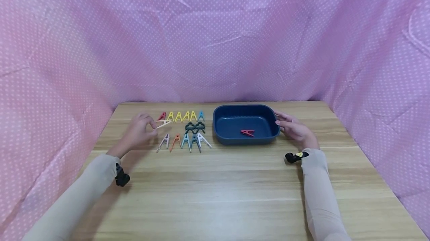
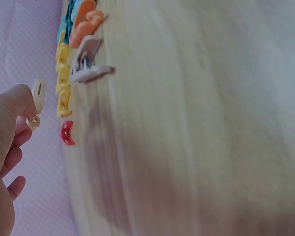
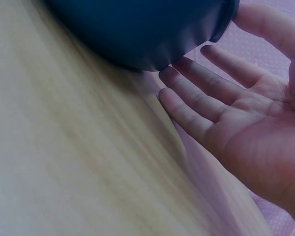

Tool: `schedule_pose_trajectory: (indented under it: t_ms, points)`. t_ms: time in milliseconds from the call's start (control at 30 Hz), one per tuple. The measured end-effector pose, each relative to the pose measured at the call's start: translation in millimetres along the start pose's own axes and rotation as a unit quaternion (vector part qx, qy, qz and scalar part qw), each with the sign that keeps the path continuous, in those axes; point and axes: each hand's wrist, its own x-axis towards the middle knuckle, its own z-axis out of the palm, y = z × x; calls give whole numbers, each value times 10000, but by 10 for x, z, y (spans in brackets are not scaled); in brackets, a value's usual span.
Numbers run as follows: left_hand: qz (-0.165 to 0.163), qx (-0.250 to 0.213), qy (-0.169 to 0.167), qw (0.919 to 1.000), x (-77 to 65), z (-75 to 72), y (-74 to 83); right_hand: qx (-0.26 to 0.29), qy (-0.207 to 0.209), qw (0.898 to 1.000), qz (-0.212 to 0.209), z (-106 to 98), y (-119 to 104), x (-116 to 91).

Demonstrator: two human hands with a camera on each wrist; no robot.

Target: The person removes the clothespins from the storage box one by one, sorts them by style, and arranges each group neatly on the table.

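Note:
In the head view my left hand (image 1: 138, 132) pinches a cream clothespin (image 1: 164, 123) between thumb and forefinger, above the left end of the clothespin rows. The left wrist view shows the same clothespin (image 2: 38, 96) at the fingertips, raised off the table. At the right side of a dark blue basin (image 1: 246, 141) is my right hand (image 1: 297, 130), its thumb at the rim. In the right wrist view the right hand (image 3: 246, 113) has its fingers extended, with some fingertips at the basin's outer wall. A red clothespin (image 1: 247, 133) lies inside the basin.
Left of the basin, the back row has a red clothespin (image 1: 162, 116), several yellow ones (image 1: 178, 116) and a blue one (image 1: 201, 115). Two dark green clips (image 1: 190, 127) lie between rows. In front are grey (image 1: 164, 142), orange (image 1: 175, 142), bluish and white (image 1: 203, 139) clothespins.

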Motion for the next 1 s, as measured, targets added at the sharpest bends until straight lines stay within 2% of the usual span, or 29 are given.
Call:
schedule_pose_trajectory:
  t_ms: [167,433,633,833,1000]
  points:
    - [-124,196,-155,9996,-74,-14,-50,147,25,9999,22,-4,-18,-2]
    - [-188,510,-448,9975,-175,25,-52,2,51,10000,31,-15,-14,-22]
    - [-619,437,-884,9932,-293,48,-42,82,63,9999,86,3,8,-82]
    - [-717,442,-901,9924,-353,77,-69,-38,199,9996,192,28,-16,-43]
    - [-696,502,-923,9920,-364,97,-79,-273,371,9979,457,76,-87,-19]
